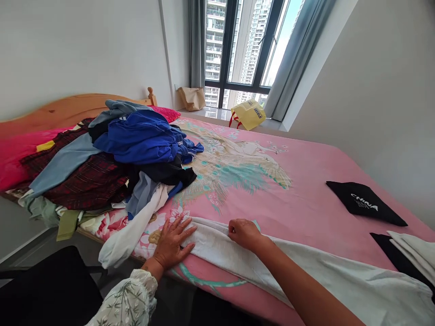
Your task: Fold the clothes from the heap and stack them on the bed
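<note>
Light grey trousers [326,262] lie stretched lengthwise along the near edge of the bed, with their narrow end to the left. My left hand [172,242] rests flat at that narrow end, fingers spread, partly on the cloth and partly on the bedsheet. Farther along the leg, my right hand [245,233] is closed, its curled fingers at the far edge of the cloth. The fingertips are partly hidden beneath the hand. My right forearm crosses over the trousers.
A heap of mixed clothes [136,140] covers the left of the bed [306,167]. Folded black cloth marked CHINA [365,203] and a folded white garment [414,249] lie right. A yellow bag [249,114] and a brown paper bag [192,98] stand by the window. A black chair [50,290] is lower left.
</note>
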Demonstrator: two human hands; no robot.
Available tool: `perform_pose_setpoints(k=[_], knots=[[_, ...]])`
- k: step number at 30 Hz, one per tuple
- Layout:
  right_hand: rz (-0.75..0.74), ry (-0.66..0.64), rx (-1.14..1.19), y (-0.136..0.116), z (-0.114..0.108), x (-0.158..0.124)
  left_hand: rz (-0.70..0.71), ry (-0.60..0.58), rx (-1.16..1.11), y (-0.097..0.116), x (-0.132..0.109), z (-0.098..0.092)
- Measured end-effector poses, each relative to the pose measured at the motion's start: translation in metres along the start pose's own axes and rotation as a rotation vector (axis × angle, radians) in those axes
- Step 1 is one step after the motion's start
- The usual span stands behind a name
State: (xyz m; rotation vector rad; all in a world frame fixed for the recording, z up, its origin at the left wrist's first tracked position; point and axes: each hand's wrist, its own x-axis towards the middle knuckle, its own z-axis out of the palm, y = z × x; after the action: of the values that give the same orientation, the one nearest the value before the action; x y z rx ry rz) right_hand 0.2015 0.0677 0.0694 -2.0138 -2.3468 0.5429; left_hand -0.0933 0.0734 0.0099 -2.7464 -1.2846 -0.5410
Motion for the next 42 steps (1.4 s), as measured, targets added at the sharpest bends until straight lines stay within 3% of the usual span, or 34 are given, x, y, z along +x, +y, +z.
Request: perform_pose_setpoints(k=[8, 16, 27, 42], knots=[[0.011, -0.078, -0.078, -0.01, 0.003, 0.008, -0.014, -0.017, -0.009, 0.002, 0.0, -0.001], [0.055, -0.012, -0.105, -0.005, -0.011, 0.01, -0.028, -0.006, -0.035, 0.002, 0.0, -0.003], [-0.003, -0.107, -0.152, -0.019, 0.002, 0.01, -0.028, -0.001, -0.027, 0.002, -0.001, -0.001], [0.129, 0.108, -0.127, -0.015, 0.0, 0.016, -0.045, 0.008, -0.064, 0.002, -0.002, -0.001]])
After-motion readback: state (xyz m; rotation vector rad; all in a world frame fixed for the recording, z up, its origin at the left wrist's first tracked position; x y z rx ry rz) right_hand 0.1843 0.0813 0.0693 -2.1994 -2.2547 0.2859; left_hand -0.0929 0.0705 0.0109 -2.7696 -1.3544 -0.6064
